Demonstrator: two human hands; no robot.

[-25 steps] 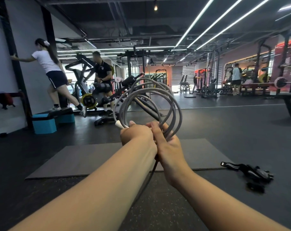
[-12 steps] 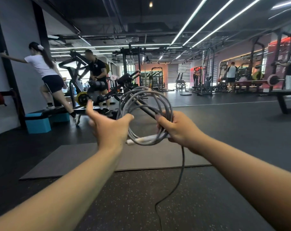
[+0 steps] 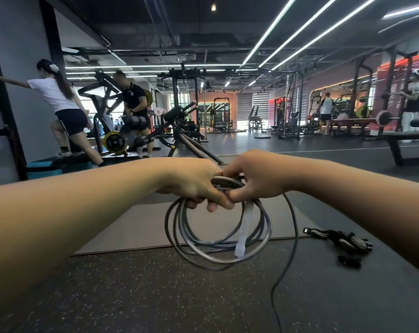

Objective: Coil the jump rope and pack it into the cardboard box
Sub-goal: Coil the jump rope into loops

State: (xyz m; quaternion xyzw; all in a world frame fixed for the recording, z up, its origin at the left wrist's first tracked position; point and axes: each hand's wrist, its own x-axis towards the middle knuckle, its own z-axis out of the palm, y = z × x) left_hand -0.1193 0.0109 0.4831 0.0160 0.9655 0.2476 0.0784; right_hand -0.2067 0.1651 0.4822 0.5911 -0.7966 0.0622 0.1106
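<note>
The grey jump rope [image 3: 218,246] hangs in several loops below my two hands, in the middle of the head view. My left hand [image 3: 194,182] grips the top of the coil from the left. My right hand [image 3: 256,176] pinches the same bundle from the right, touching my left fingers. A pale handle [image 3: 243,233] dangles down across the loops. One loose strand [image 3: 289,251] runs from my right hand down to the floor and out of the frame's bottom edge. No cardboard box is in view.
A grey mat [image 3: 136,227] lies on the speckled black floor under the coil. A black strap item [image 3: 343,241] lies on the floor to the right. Gym machines [image 3: 179,131] and several people stand further back.
The coil stood upright above my hands, and now hangs below them. My hands came back together at its top after my left hand had opened for a moment.
</note>
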